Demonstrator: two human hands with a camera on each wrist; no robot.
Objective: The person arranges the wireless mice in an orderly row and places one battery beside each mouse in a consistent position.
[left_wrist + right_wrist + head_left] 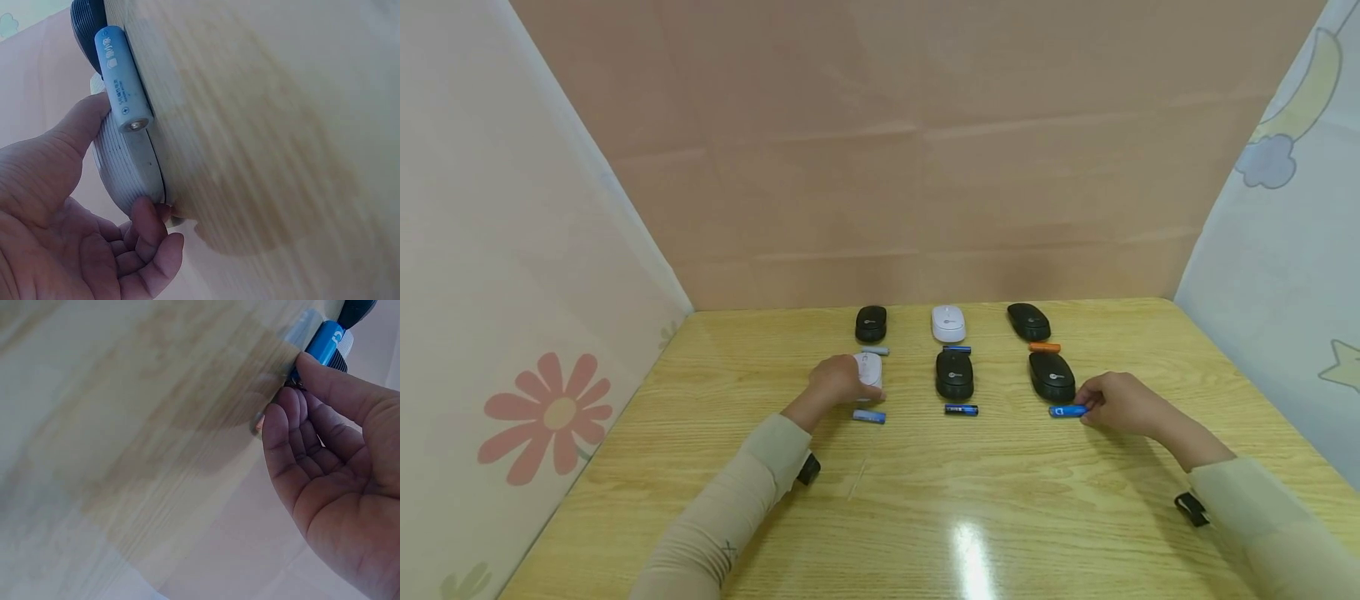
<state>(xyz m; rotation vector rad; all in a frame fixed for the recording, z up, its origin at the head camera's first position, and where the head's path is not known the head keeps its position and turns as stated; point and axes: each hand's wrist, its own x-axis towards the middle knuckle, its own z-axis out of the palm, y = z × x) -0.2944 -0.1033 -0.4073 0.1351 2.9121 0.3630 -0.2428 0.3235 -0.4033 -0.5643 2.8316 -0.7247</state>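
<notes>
At the front row's left end, my left hand [833, 380] holds a white computer mouse [868, 371] by its sides, thumb nearest me. A pale blue battery [869, 416] lies just in front of that mouse; the left wrist view shows this battery [122, 78] near the thumb, against the ribbed side of the mouse [119, 165]. On the right, my right hand [1122, 403] pinches the end of a bright blue battery [1063, 411] between thumb and fingers. This battery lies in front of a black mouse [1052, 377]. In the right wrist view its far end [325, 342] shows past the thumb.
Between the hands sit a black mouse [955, 379] and a dark blue battery [961, 410]. Behind stand a black mouse [871, 323], a white mouse [948, 322] and another black mouse [1028, 321], with grey [875, 351], dark [957, 349] and orange [1045, 347] batteries before them.
</notes>
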